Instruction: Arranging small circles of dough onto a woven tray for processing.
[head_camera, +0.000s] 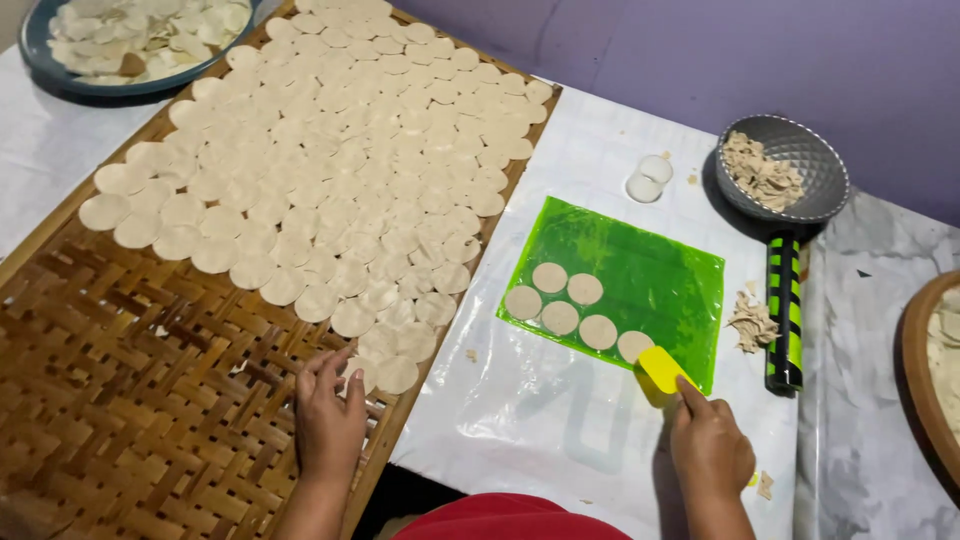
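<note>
My left hand (330, 420) rests flat on the woven bamboo tray (130, 400), fingers apart, its fingertips touching the nearest pale dough discs (340, 150) that cover the tray's far half. My right hand (708, 448) grips a yellow scraper (662, 374), whose edge lies at the near corner of a green plastic sheet (660, 270). On that sheet lie several round dough discs (575, 305); the nearest one sits right by the scraper.
A grey scoop with a black-and-green handle (783, 180) holds dough scraps at the right. A small white cutter ring (648, 178) stands beyond the green sheet. A blue dish of discs (60, 75) sits far left; a wooden tray edge (915, 360) is at the right.
</note>
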